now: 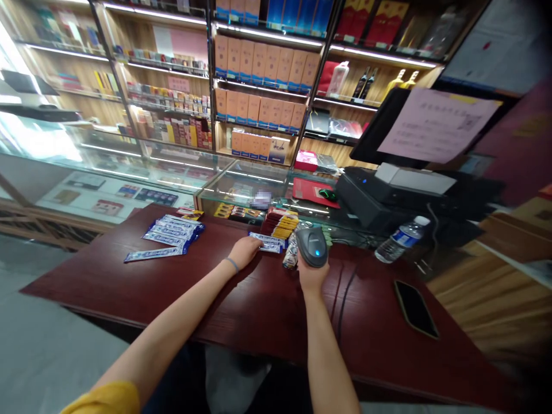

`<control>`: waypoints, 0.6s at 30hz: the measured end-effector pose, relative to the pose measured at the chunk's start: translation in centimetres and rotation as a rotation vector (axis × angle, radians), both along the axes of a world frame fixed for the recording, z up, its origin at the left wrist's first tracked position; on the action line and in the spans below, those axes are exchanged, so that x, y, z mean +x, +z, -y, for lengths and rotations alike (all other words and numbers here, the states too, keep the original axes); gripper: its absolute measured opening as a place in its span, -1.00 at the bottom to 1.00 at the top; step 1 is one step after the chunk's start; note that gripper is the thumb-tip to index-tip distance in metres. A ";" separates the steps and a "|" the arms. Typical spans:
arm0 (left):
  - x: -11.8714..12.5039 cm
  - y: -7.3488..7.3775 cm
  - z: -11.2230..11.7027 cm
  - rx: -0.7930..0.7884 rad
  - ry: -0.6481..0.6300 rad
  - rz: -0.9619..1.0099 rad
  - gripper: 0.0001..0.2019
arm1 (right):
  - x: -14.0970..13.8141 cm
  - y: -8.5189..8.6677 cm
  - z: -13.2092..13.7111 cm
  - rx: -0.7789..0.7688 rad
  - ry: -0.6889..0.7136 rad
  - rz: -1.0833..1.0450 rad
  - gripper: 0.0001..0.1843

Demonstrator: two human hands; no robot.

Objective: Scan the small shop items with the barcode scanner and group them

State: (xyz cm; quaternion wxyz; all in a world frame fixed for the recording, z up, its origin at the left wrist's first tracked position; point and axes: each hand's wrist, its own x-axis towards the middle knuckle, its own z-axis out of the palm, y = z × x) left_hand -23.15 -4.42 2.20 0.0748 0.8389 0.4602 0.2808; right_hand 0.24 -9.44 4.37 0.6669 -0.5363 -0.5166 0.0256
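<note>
My right hand [312, 277] is wrapped round the grip of a dark grey barcode scanner [311, 246] with a blue light lit on top. Its fingers are mostly hidden below the scanner. At the left end of a slim blue-and-white packet [271, 247], the fingers of my left hand [244, 252] are closed on it. Just behind that packet stands a row of red and yellow packets [279, 221]. Silvery wrapped items [291, 253] lie between the packet and the scanner. To the left, several similar blue-and-white packets [172, 230] are fanned out on the dark red desk [172, 287].
A water bottle [402, 240] and a phone [416, 309] are on the desk's right side. Behind them stand a black printer [375, 192] and a monitor with a paper [437, 123] taped on. Glass counters [164, 169] border the far edge, with stocked shelves [259, 83] beyond.
</note>
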 end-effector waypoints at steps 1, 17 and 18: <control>0.6 -0.3 -0.3 0.020 -0.010 -0.029 -0.78 | 0.0 0.0 0.0 -0.006 0.001 -0.006 -0.34; 4.0 -1.0 -1.9 0.139 0.044 -0.011 -0.74 | -0.6 0.5 0.7 -0.039 0.050 0.020 -0.44; 3.9 -1.1 -1.9 0.140 0.044 -0.007 -0.74 | -0.6 0.5 0.8 -0.039 0.053 0.021 -0.43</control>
